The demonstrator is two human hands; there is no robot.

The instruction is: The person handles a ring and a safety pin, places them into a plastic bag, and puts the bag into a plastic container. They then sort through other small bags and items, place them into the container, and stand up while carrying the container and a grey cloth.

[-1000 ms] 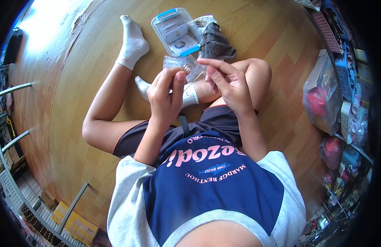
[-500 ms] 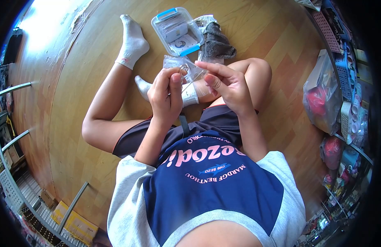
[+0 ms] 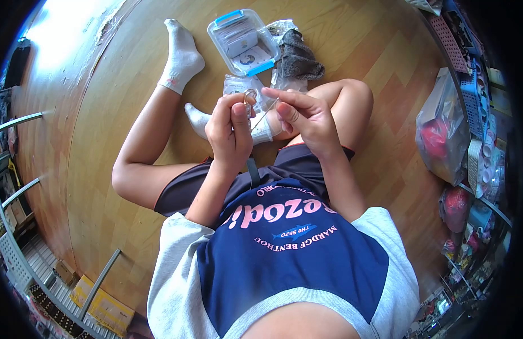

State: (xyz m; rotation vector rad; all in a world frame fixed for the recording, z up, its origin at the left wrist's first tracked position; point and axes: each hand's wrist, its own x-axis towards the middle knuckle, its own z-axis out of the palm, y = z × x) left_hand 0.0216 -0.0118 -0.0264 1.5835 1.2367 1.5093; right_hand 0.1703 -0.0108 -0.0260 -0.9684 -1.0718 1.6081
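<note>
My left hand (image 3: 230,127) is closed, its thumb and forefinger pinching a small shiny metal ring (image 3: 250,95) with what looks like a short chain hanging under it. From near that ring a thin pale strand (image 3: 264,116) slants up to my right hand (image 3: 309,120). The thumb and forefinger of my right hand are bent around the strand's upper end, though the exact contact is too small to see. Just beyond my fingers lies a clear plastic bag (image 3: 236,84), by my folded leg.
Past the bag, a clear plastic box (image 3: 270,44) with blue clips holds packets and printed cards. A dark grey cloth (image 3: 299,59) lies to its right on the wooden floor (image 3: 117,96). Shelving and a plastic bag with something pink (image 3: 434,138) stand on the right; metal racks curve along the left.
My right hand has shifted slightly left and down. The metal ring and the strand now show more plainly, and the clear plastic between my hands has dropped lower.
</note>
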